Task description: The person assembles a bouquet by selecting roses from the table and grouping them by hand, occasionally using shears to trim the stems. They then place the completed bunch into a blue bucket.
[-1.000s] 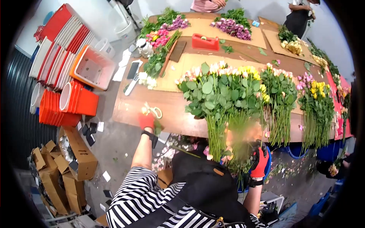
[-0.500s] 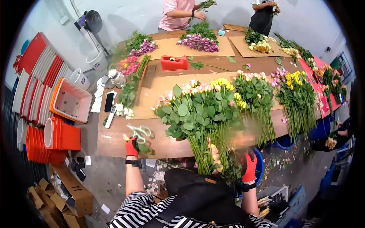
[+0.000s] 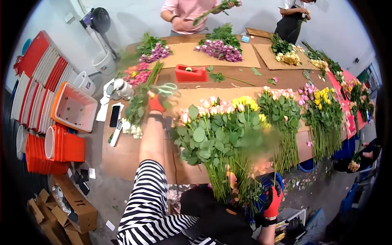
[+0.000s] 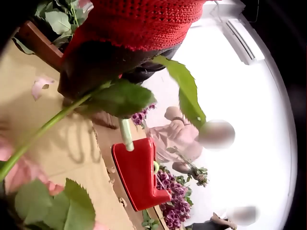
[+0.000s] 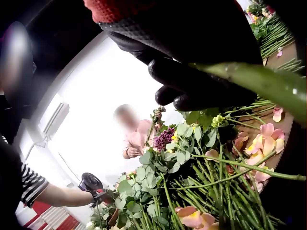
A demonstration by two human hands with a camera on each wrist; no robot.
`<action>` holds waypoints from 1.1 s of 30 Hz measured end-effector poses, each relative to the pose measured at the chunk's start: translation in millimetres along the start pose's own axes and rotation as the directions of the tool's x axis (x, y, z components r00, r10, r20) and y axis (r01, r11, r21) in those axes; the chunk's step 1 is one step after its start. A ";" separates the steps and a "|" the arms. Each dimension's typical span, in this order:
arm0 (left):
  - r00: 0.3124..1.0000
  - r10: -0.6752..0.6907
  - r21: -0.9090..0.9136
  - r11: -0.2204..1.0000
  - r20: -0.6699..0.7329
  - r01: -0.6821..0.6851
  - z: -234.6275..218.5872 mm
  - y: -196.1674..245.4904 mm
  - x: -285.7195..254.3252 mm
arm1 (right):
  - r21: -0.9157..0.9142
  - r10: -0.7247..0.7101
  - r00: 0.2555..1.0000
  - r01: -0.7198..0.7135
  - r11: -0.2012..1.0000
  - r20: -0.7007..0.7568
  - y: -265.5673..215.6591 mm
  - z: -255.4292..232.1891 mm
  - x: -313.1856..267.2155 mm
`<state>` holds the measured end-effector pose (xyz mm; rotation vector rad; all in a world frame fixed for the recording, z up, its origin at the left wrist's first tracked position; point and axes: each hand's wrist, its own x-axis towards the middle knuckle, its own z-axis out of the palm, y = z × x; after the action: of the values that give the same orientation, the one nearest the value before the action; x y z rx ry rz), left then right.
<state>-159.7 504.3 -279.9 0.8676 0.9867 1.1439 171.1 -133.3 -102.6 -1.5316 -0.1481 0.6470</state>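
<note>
My left hand (image 3: pixel 156 105), in a red glove with black finger coating, grips scissors (image 3: pixel 167 88) with pale green handles over the table's left part. In the left wrist view a pale green handle (image 4: pixel 125 135) shows below the glove (image 4: pixel 139 28), beside a leafy stem (image 4: pixel 48 123). At the front edge my right hand (image 3: pixel 272 201) pinches a green stem, seen close in the right wrist view as a stem (image 5: pixel 259 81) by the curled black fingers (image 5: pixel 177 86). Pink and yellow roses (image 3: pixel 212 107) lie in a row, their stems pointing towards me.
A red tape dispenser (image 3: pixel 191 74), phone (image 3: pixel 115 116) and white jar (image 3: pixel 123 88) are on the table. Purple flowers (image 3: pixel 222 50) lie farther back. Orange buckets (image 3: pixel 67 143) stand at left. Two people are behind the table.
My left hand has moved from the table's front left edge forward and across it, carrying the scissors. My right hand stays near the front edge, slightly lower in view.
</note>
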 end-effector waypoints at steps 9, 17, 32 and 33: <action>0.988 -0.123 -0.053 0.992 -0.096 0.119 39.6 21.8 -25.4 | -0.102 -0.063 0.998 0.060 0.993 -0.026 6.4 -23.1 0.1; 0.887 -0.252 0.145 0.966 0.387 0.212 78.2 125.6 -162.9 | -0.091 0.234 0.963 -0.223 0.971 0.135 9.6 -44.8 -2.8; 0.855 -0.186 0.319 0.948 0.484 0.026 157.6 135.4 -397.3 | -0.186 -0.075 0.974 0.035 0.982 -0.213 49.4 -176.2 -69.6; 0.858 -0.189 0.334 0.942 0.477 0.022 166.1 139.4 -409.2 | -0.158 -0.089 0.970 0.054 0.986 -0.226 56.5 -186.9 -77.4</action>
<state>-96.7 123.8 -23.6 1.2791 0.7729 0.6099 179.9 -338.7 -145.4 -1.7278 -0.0754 0.4021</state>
